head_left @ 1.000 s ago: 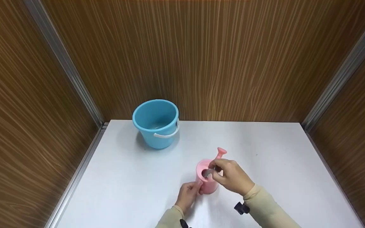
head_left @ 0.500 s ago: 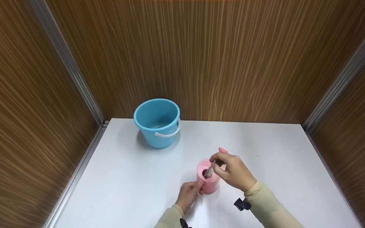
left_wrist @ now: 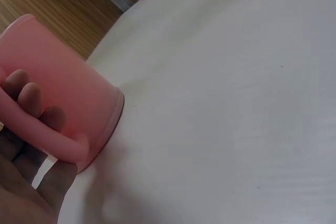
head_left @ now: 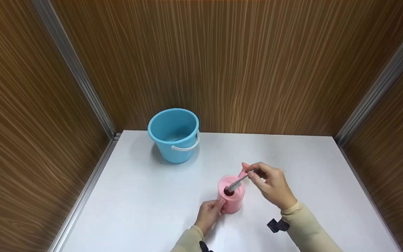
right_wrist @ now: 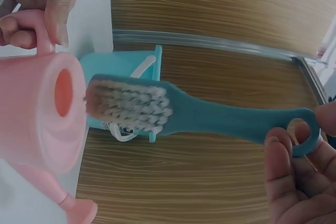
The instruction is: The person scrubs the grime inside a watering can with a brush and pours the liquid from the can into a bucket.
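Note:
A pink watering can (head_left: 233, 205) stands on the white table, its round filling hole (right_wrist: 63, 93) facing up. My left hand (head_left: 208, 214) grips its handle (left_wrist: 39, 132), fingers curled through the loop. In my right hand (head_left: 273, 185) is a teal scrub brush (right_wrist: 210, 113), pinched by the holed end of its handle. White bristles (right_wrist: 134, 103) show on the brush, brownish toward the tip. That tip is just outside the filling hole in the right wrist view. The spout (right_wrist: 80, 211) points away, partly behind my right hand in the head view.
A light blue bucket (head_left: 177, 154) with a white handle (head_left: 187, 148) stands at the back left of the table (head_left: 135, 196). Wood-grain panels (head_left: 201, 66) with metal edge strips enclose the table at the back and both sides.
My right hand has moved up and to the right, drawing the brush out of the can's hole, so more of the brush shows. The left hand and the can have stayed put.

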`<state>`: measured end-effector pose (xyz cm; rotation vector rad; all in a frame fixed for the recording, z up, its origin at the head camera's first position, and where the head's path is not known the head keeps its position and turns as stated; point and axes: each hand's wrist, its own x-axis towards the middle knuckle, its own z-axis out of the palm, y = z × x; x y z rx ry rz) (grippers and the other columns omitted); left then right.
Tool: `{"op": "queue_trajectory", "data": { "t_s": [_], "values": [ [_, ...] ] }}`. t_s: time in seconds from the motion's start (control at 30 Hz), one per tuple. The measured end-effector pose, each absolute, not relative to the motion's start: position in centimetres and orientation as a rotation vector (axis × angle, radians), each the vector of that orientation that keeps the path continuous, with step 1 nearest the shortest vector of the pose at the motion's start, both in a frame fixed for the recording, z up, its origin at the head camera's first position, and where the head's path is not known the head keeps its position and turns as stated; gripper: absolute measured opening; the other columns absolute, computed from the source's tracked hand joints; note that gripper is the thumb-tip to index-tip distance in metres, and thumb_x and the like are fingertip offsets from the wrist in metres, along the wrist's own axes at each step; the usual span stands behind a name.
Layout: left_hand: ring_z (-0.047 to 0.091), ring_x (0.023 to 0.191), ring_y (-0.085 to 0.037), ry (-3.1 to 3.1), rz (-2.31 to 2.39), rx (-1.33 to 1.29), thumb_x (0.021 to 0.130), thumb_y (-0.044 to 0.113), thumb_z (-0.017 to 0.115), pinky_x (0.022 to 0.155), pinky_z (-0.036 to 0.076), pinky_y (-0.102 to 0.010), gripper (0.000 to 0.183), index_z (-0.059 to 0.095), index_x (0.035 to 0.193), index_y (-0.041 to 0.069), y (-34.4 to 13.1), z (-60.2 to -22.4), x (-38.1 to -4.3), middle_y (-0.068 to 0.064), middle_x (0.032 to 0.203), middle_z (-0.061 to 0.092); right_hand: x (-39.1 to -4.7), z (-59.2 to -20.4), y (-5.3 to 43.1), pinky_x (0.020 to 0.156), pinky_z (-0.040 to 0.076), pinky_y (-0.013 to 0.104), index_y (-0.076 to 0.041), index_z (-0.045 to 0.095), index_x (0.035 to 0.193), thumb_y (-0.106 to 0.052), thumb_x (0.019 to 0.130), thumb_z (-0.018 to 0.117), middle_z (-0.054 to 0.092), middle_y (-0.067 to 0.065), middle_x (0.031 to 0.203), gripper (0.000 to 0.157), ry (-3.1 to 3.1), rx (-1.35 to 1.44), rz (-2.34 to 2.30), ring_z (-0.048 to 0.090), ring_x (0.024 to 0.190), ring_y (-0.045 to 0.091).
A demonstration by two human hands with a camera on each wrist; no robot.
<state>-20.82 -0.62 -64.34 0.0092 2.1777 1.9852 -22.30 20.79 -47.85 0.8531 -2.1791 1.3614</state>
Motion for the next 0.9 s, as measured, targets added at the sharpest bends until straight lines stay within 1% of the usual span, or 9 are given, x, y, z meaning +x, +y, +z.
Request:
{"op": "queue_trajectory", "data": {
  "t_s": [0.13,0.2,0.27,0.37,0.43,0.5,0.6,0.73,0.9],
  "values": [
    [0.057,0.074,-0.021,2.159,2.009,0.012,0.093,0.049,0.056,0.069,0.044,-0.031,0.060,0.060,0.076,-0.008,-0.5,-64.3,-20.8,-0.014,0.079,0.067,-22.4,-48.8,22.3,0.066,0.053,0.023,-0.003,0.067,0.093,0.005,0.091,0.061,0.067,0.010,0.081,0.010,-2.129,0.678,1.507,0.065,0.070,0.016],
    [0.059,0.076,-0.024,2.147,2.020,0.008,0.092,0.049,0.057,0.072,0.046,-0.033,0.058,0.061,0.077,-0.007,-0.5,-64.3,-20.8,-0.012,0.080,0.067,-22.3,-49.4,23.2,0.066,0.054,0.025,0.000,0.066,0.094,0.003,0.093,0.059,0.065,0.014,0.080,0.007,-2.111,0.557,1.614,0.065,0.069,0.017],
    [0.060,0.078,-0.026,2.136,2.027,0.009,0.092,0.048,0.058,0.073,0.047,-0.035,0.055,0.063,0.079,-0.005,-0.6,-64.3,-20.8,-0.010,0.079,0.067,-22.1,-49.8,24.0,0.066,0.054,0.027,0.004,0.064,0.095,-0.001,0.095,0.056,0.063,0.017,0.079,0.009,-2.087,0.431,1.726,0.064,0.069,0.018],
    [0.059,0.077,-0.026,2.138,2.024,0.010,0.093,0.048,0.057,0.070,0.046,-0.033,0.053,0.066,0.081,-0.002,-0.6,-64.2,-20.8,-0.007,0.077,0.066,-21.6,-50.5,25.3,0.069,0.055,0.028,0.011,0.060,0.098,-0.010,0.098,0.054,0.061,0.020,0.081,0.022,-2.036,0.255,1.911,0.064,0.070,0.016],
    [0.059,0.076,-0.026,2.145,2.018,0.012,0.093,0.049,0.056,0.068,0.045,-0.030,0.052,0.067,0.082,-0.001,-0.6,-64.1,-20.7,-0.005,0.076,0.066,-21.3,-50.9,26.1,0.070,0.054,0.028,0.015,0.056,0.100,-0.014,0.098,0.054,0.061,0.018,0.083,0.030,-1.962,0.158,2.040,0.063,0.071,0.016],
    [0.059,0.075,-0.025,2.155,2.014,0.017,0.094,0.049,0.055,0.066,0.043,-0.027,0.052,0.068,0.081,0.000,-0.6,-64.2,-20.7,-0.006,0.075,0.066,-21.1,-51.5,26.9,0.071,0.054,0.027,0.017,0.053,0.103,-0.018,0.098,0.055,0.061,0.015,0.085,0.035,-1.860,0.073,2.170,0.063,0.071,0.015],
    [0.059,0.074,-0.025,2.153,2.025,0.023,0.094,0.047,0.056,0.066,0.043,-0.027,0.050,0.068,0.082,0.001,-0.4,-64.3,-20.7,-0.008,0.075,0.066,-20.7,-52.4,28.5,0.071,0.053,0.026,0.013,0.054,0.103,-0.018,0.097,0.057,0.062,0.010,0.088,0.032,-1.648,-0.048,2.365,0.063,0.072,0.014],
    [0.059,0.074,-0.023,2.152,2.036,0.017,0.096,0.043,0.055,0.067,0.043,-0.028,0.048,0.068,0.083,-0.002,-0.3,-64.5,-20.8,-0.008,0.073,0.065,-20.2,-53.6,31.1,0.071,0.052,0.023,0.004,0.059,0.100,-0.016,0.097,0.057,0.063,0.007,0.088,0.021,-1.415,-0.163,2.529,0.063,0.074,0.013],
    [0.059,0.073,-0.019,2.141,2.016,-0.001,0.095,0.047,0.055,0.065,0.043,-0.028,0.051,0.068,0.085,0.000,-0.4,-64.5,-20.9,-0.002,0.072,0.064,-19.6,-54.7,34.6,0.071,0.051,0.022,0.003,0.059,0.100,-0.013,0.097,0.056,0.062,0.009,0.089,0.016,-1.084,-0.255,2.671,0.063,0.075,0.015]
  ]
}}
